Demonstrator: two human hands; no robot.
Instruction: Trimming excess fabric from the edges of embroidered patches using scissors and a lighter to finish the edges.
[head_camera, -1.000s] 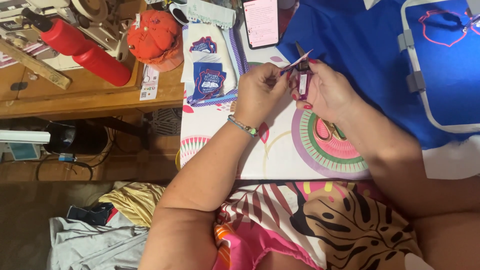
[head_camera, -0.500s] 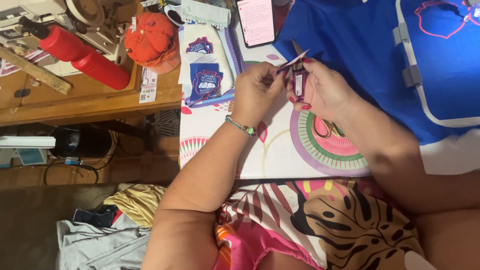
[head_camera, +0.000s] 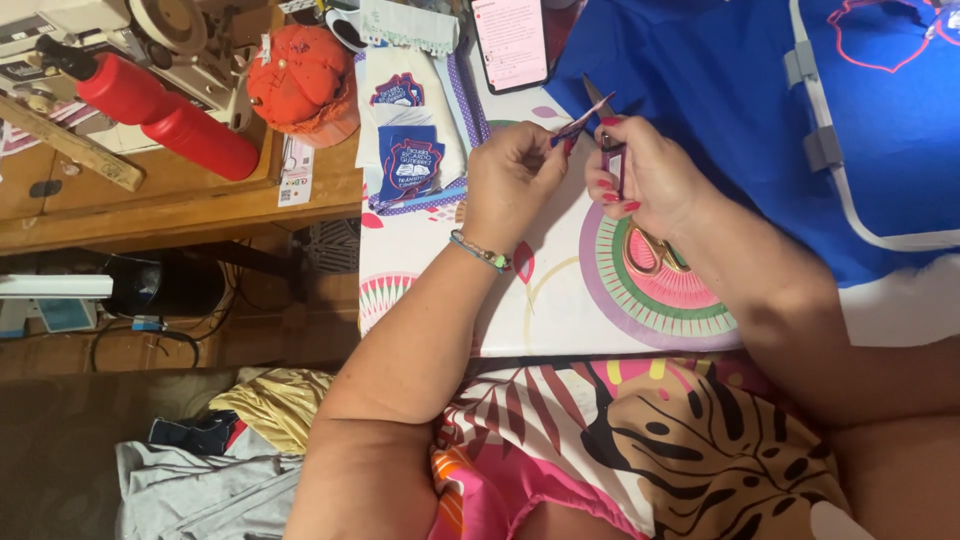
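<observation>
right hand (head_camera: 650, 175) snips patch (head_camera: 578, 126) pinched by left hand (head_camera: 510, 180).

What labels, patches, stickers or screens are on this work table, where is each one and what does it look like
Phone: top centre, upright rectangle, lit pink-white screen.
Embroidered patches: stacked left of the left hand, shield shapes, dark blue with red and white.
Paper sticker: wooden table edge, below the orange pincushion, small white rectangle with a square code.
Small patch piece: pinched between both hands, under the scissors in the right hand.

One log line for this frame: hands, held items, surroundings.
left hand: pinches small patch | right hand: holds scissors, blades at patch | below: patterned tablecloth | nearby: blue fabric, phone
</observation>
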